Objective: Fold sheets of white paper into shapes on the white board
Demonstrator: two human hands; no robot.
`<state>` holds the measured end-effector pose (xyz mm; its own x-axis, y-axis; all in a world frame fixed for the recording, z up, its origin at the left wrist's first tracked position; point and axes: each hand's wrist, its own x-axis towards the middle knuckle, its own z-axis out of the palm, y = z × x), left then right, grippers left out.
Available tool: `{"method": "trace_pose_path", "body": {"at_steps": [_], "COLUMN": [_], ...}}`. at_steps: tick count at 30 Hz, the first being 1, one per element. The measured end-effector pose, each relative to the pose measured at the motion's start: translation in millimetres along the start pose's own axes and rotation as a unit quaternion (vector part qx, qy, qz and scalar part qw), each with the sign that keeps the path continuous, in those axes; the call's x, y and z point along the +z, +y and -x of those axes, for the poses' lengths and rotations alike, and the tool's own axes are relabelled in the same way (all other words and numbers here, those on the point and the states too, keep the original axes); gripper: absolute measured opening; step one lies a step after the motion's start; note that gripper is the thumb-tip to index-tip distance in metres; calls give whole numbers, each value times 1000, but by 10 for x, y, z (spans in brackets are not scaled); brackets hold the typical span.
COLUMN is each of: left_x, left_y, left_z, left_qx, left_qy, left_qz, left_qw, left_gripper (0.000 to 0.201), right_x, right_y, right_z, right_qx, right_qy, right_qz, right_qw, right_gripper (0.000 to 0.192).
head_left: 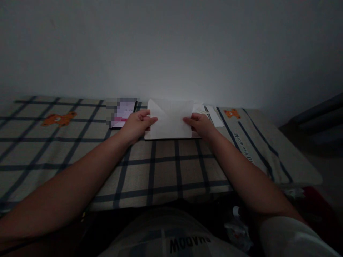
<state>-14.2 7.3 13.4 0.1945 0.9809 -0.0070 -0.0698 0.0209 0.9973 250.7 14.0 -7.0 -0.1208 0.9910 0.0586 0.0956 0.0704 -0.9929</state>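
A sheet of white paper (171, 119) is held up between my two hands over the table. My left hand (138, 123) pinches its left edge, thumb on the near face. At the right edge, my right hand (199, 123) grips it the same way, thumb in front. Beneath the paper lies a flat thing with a dark lower edge (173, 139); most of it is hidden, so its kind cannot be made out. White paper pieces (214, 116) lie just beyond my right hand.
A tablet or phone with a lit, partly blurred screen (124, 113) lies left of my left hand. The table wears a checked cloth (166, 171) with bear prints and meets a pale wall (171, 53) at the back. Below the right front edge is a clear plastic item (237, 228).
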Motion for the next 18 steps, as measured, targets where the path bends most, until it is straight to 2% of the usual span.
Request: {"method": "trace_pose_path", "body": {"at_steps": [4, 7, 10, 14, 18], "left_x": [0, 26, 42, 11, -5], "left_y": [-22, 1, 60, 130, 119], "left_z": [-1, 17, 28, 19, 38], "left_qx": [9, 9, -7, -73, -123], "left_qy": [-4, 3, 14, -28, -70], "left_qz": [-7, -5, 53, 120, 76], "left_qw": [1000, 1000, 998, 990, 987], "left_gripper": [34, 18, 7, 18, 36], "right_x": [3, 0, 14, 34, 30], "right_y": [-5, -21, -49, -80, -106], "right_z": [5, 12, 24, 51, 104], "right_qx": [23, 2, -6, -30, -73], "right_qy": [-7, 14, 34, 21, -17], "right_qz": [-83, -87, -90, -73, 3], "right_qw": [996, 996, 995, 997, 997], "right_gripper": [31, 24, 17, 12, 13]}}
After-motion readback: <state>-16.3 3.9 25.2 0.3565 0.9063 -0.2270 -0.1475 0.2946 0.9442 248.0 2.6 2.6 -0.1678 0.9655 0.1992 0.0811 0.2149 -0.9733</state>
